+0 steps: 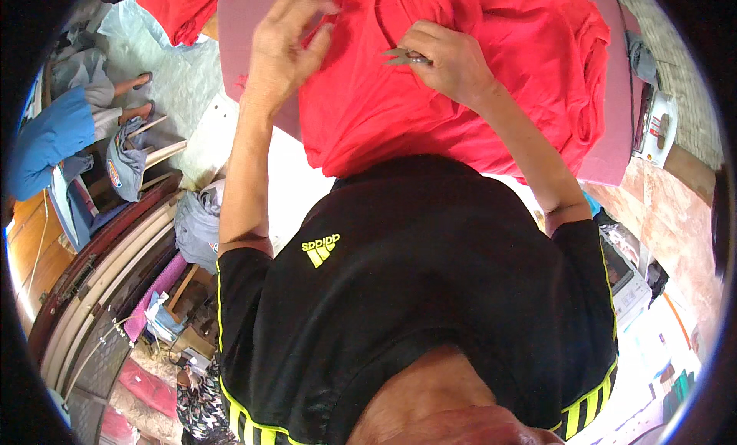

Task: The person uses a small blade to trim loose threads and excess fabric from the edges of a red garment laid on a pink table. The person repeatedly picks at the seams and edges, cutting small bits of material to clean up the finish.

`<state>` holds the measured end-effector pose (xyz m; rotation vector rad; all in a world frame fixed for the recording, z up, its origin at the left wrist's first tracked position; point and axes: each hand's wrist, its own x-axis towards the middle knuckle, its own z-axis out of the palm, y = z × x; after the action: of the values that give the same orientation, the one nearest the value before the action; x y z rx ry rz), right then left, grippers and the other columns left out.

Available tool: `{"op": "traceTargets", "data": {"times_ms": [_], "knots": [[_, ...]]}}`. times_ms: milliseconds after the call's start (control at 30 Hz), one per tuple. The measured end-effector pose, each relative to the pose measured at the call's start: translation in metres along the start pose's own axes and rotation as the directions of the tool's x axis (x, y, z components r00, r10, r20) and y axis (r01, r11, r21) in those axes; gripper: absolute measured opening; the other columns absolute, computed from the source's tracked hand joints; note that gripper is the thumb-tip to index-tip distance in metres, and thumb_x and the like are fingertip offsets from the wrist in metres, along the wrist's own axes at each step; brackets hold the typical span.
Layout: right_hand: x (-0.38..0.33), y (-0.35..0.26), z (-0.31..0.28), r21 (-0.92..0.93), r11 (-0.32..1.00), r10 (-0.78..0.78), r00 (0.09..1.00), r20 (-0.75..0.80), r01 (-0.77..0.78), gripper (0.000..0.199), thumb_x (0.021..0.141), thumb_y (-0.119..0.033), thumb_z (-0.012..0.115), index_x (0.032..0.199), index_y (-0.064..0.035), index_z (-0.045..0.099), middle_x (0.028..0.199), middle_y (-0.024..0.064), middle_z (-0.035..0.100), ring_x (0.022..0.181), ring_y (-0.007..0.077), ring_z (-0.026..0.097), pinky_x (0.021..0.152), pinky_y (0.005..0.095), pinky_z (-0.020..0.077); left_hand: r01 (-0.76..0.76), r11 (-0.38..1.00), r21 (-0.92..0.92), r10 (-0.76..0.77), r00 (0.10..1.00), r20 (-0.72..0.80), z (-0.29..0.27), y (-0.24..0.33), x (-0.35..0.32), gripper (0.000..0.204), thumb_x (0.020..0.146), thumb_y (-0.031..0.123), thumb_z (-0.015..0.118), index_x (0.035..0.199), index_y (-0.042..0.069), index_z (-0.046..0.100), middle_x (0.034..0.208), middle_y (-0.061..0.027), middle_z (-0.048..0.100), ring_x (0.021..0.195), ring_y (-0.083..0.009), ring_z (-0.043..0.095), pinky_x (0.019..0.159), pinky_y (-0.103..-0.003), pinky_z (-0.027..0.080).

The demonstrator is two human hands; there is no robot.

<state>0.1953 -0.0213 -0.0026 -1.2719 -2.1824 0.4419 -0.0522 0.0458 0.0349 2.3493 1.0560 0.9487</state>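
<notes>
Both hands point(288, 49) point(449, 61) on red cloth point(522, 69)

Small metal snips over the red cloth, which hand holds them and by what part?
The right hand grips the small metal snips by their handle end; blades point left over the red cloth.

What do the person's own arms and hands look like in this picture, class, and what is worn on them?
Both forearms are bare, with no gloves, watch or rings visible on the left hand or right hand. The arms come out of the short sleeves of a black shirt trimmed with thin yellow-green piping and stripes at the edges.
</notes>
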Motion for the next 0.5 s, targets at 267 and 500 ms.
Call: {"op": "traceTargets", "data": {"times_ms": [267,500], "knots": [[0.008,0.006,-0.007,-0.001,1.0,-0.013,0.999,0.042,0.013,0.013,0.082,-0.007,0.066,0.095,-0.0116,0.066,0.092,0.0017,0.06,0.079,0.0242,0.066,0.066,0.0369,0.0553,-0.132,0.99,0.041,0.101,0.896,0.433,0.028,-0.02,0.019,0.042,0.077,0.001,0.066,0.118,0.009,0.061,0.113,-0.0136,0.062,0.103,-0.0355,0.062,0.09,-0.046,0.051],[-0.012,-0.006,0.012,-0.136,0.989,-0.042,0.998,0.049,0.049,0.008,0.088,-0.017,0.062,0.094,-0.0126,0.065,0.093,0.0023,0.058,0.072,0.0262,0.067,0.062,0.0411,0.0556,-0.134,0.979,0.156,0.085,0.954,0.286,0.026,-0.018,-0.019,0.032,0.074,-0.001,0.066,0.105,0.006,0.069,0.108,-0.0103,0.069,0.094,-0.0346,0.062,0.085,-0.041,0.052]]}}
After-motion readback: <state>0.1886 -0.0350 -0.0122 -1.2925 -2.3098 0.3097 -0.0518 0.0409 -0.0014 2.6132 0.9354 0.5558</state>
